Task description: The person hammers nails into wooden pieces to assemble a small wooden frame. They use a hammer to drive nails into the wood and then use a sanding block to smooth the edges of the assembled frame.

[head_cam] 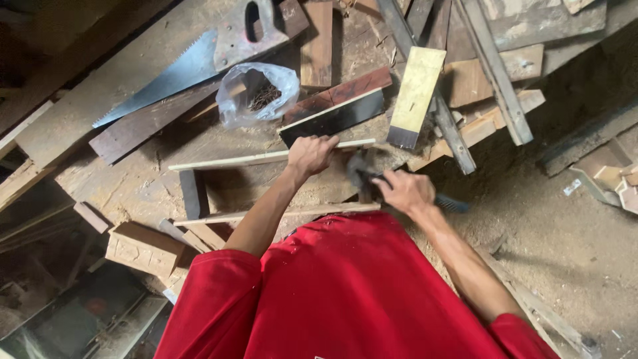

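Head view: left hand [311,154] grips wooden strip [266,159]; right hand [403,191] clenches hammer [362,174]; handsaw [199,56], nail bag [256,93] beyond.

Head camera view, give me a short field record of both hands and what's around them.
left hand: grips a thin wooden strip of a frame
right hand: holds a hammer, blurred
behind frame: handsaw, clear plastic bag of nails, scrap boards
surface: sawdust-covered workbench

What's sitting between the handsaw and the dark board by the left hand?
A clear plastic bag of nails lies between the handsaw and the dark board, in the head view.
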